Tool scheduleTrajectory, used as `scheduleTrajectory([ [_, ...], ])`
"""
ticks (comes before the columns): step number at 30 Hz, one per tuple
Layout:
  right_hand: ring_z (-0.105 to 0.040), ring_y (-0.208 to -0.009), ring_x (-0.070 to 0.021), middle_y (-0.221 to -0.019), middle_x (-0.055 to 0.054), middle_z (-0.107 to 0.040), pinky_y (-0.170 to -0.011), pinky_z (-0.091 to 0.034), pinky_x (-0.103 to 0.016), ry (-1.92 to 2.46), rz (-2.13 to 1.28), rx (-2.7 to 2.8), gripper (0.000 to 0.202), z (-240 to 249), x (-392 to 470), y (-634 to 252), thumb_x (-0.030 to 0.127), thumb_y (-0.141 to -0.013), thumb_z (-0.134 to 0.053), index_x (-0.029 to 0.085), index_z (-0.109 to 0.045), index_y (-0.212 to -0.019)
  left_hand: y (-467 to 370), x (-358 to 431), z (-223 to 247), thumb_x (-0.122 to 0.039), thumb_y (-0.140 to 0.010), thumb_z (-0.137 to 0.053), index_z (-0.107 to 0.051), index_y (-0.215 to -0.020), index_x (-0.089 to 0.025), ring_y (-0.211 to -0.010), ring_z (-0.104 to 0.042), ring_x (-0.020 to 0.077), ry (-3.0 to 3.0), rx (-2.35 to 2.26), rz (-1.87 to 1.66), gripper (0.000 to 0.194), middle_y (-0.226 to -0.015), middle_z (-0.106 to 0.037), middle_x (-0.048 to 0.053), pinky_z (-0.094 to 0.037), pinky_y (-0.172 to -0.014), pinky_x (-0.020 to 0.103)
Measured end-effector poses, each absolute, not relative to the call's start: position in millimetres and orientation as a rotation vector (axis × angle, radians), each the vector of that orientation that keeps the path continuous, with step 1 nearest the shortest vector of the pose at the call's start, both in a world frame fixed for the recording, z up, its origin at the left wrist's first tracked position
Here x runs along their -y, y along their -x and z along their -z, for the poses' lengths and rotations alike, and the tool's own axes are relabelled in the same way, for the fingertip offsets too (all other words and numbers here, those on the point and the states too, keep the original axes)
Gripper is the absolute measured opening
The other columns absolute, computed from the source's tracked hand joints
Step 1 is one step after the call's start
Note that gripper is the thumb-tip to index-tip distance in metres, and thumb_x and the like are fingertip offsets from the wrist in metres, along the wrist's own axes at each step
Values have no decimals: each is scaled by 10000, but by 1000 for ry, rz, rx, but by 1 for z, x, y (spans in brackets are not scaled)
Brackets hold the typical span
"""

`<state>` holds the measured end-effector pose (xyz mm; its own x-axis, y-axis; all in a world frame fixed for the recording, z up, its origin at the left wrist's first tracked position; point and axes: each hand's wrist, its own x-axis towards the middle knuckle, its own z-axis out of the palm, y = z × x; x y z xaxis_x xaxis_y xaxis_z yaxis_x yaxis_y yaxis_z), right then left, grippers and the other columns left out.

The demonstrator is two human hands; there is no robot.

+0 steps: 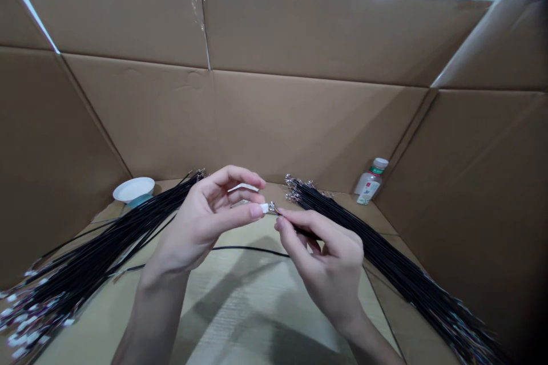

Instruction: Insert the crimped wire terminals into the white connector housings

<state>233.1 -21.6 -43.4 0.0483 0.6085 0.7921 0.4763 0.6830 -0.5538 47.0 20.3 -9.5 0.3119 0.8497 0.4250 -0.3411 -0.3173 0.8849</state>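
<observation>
Near the middle of the head view, my left hand [214, 211] pinches a small white connector [265, 207] between thumb and fingers. My right hand [327, 251] is closed on the end of a black cable [306, 233], gripping it between thumb and forefinger. Thin wires with metal tips [273, 207] stick out of that cable end and meet the connector; whether they sit inside it I cannot tell. Below the hands, a stretch of black cable [252, 248] crosses the pale work surface [240, 308].
On the left lies a bundle of black cables [115, 245] with white connectors at its near end. Another bundle [372, 245] runs along the right. A white bowl [133, 189] and a plastic bottle [371, 182] stand at the back. Cardboard walls [317, 125] surround the surface.
</observation>
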Motion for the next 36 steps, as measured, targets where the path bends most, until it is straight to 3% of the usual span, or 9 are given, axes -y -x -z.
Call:
scheduleTrajectory([
  [13,-597,-545,-129,-751,-6,-776,-536,-477,-281,907,217,1598,170,42,27,-234,100,-941,-684,206,-760,-1050,-63,-20,10,-70,-769,-874,-811,-970,-219,-826,-733,84,-1228,-436,-1273,258,-999,-756,12,-624,-771,110],
  [21,-533,-515,-106,-774,14,-763,-573,-525,-272,935,61,1564,150,39,28,-237,143,-965,-689,222,-753,-1074,-74,-18,14,-206,-884,-812,-849,-1015,-262,-929,-720,91,-1286,-558,-1497,147,-1115,-800,10,-586,-859,106],
  [27,-572,-553,-101,-786,34,-758,-586,-518,-261,974,-175,1523,105,38,29,-237,194,-970,-698,259,-757,-1028,-74,-9,19,-298,-917,-809,-836,-1083,-284,-994,-737,163,-1403,-662,-1563,169,-1132,-799,29,-610,-909,223],
  [33,-630,-595,-120,-791,23,-767,-596,-513,-274,975,-251,1515,97,38,28,-236,203,-971,-689,254,-767,-1000,-85,-2,23,-177,-935,-773,-825,-1051,-318,-1120,-696,155,-1578,-618,-1739,190,-1175,-745,7,-607,-915,200],
  [36,-630,-592,-120,-783,24,-765,-584,-502,-272,963,-241,1507,100,38,27,-236,192,-961,-691,246,-769,-991,-89,1,21,-94,-923,-752,-817,-1032,-297,-1083,-697,141,-1717,-647,-1898,240,-1138,-727,11,-621,-856,187],
])
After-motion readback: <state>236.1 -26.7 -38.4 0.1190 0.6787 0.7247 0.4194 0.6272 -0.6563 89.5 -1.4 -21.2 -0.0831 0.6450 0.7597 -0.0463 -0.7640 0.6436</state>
